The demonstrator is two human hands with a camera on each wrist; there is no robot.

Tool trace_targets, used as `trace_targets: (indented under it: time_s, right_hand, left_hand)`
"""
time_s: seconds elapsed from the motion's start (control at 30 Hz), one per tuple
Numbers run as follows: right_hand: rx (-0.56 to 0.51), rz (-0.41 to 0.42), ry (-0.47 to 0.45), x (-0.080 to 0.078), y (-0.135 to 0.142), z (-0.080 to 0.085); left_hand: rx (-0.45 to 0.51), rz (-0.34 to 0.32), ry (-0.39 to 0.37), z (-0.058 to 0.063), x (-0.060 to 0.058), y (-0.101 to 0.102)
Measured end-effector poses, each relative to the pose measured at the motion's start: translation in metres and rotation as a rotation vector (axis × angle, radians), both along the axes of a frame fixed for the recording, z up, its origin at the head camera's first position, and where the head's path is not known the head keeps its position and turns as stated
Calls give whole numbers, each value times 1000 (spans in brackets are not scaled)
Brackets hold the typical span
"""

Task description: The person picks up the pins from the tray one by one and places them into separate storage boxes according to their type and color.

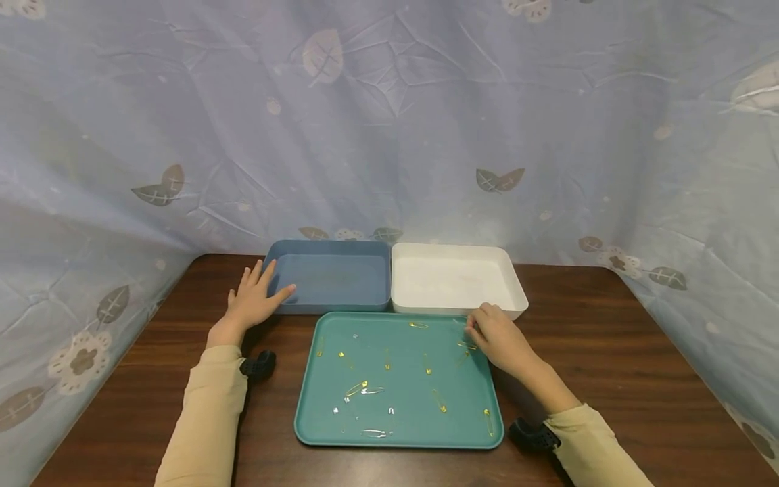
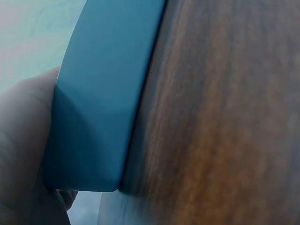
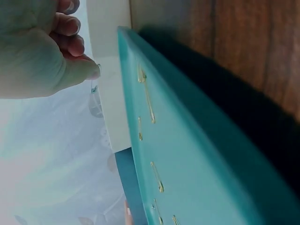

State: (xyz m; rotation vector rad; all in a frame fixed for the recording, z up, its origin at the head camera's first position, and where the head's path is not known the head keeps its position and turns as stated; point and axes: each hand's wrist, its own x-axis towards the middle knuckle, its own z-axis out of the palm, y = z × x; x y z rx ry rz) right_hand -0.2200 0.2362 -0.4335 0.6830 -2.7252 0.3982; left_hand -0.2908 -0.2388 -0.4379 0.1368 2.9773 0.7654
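My right hand [image 1: 496, 335] is over the far right corner of the green tray [image 1: 402, 439], close to the white bin's front wall. Thumb and forefinger pinch a small safety pin [image 3: 92, 86], silvery and partly hidden by the fingertips. Gold safety pins lie on the tray just below that hand, among them one safety pin [image 1: 466, 345]. My left hand [image 1: 251, 303] rests at the left rim of the blue bin [image 1: 331, 309], fingers spread and fairly straight, the thumb reaching over the rim.
The white bin [image 1: 456, 312] stands right of the blue one, both behind the tray. Several gold and silver safety pins are scattered over the tray, such as a silver safety pin [image 1: 373, 433] near its front edge. A patterned curtain [image 1: 389, 135] hangs behind the wooden table [image 1: 584, 338].
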Motion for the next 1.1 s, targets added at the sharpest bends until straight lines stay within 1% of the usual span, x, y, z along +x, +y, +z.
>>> trace_targets:
  time_s: [0.13,0.23,0.43,0.63,0.83,1.1]
  right_hand:
    - [67,30,133,1,-2,2]
    - [94,40,190,1,-4,4]
    - [79,59,208,1,-9,7]
    - [69,104,256,-5,-19,9]
    - [78,142,260,-14,-38,16]
    - [110,166,238,-27,-71,24]
  left_hand:
    - [6,0,9,-2,-2,-1]
    - [9,2,18,-3,-4,-1]
    - [-3,9,31,-4,-1,-1]
    - [-38,16,37,-4,0,0]
    - [-82,19,41,-5,0,0]
    - [-134,19,35,-1,1,1]
